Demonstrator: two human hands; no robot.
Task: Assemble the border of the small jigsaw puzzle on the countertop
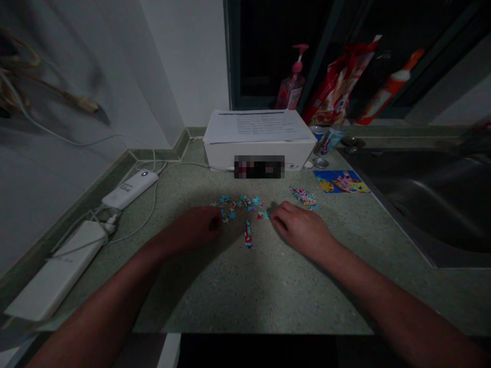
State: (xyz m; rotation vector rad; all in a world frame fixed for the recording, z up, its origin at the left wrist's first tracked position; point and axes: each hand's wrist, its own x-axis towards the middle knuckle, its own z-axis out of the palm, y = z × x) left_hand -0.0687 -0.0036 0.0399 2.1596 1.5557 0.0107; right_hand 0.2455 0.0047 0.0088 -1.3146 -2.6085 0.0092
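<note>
Speckled counter [268, 296] bears puzzle pieces [248, 235] between left hand [198, 226] and right hand [301, 225].

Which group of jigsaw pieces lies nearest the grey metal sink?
The multicoloured heap of jigsaw pieces beyond the right hand; the bluish scatter and narrow red strip lie farther left.

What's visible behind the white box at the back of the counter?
Behind the white box shows a pink pump bottle, with a red bag to its right. The box hides the bottle's base and anything low behind it.
</note>
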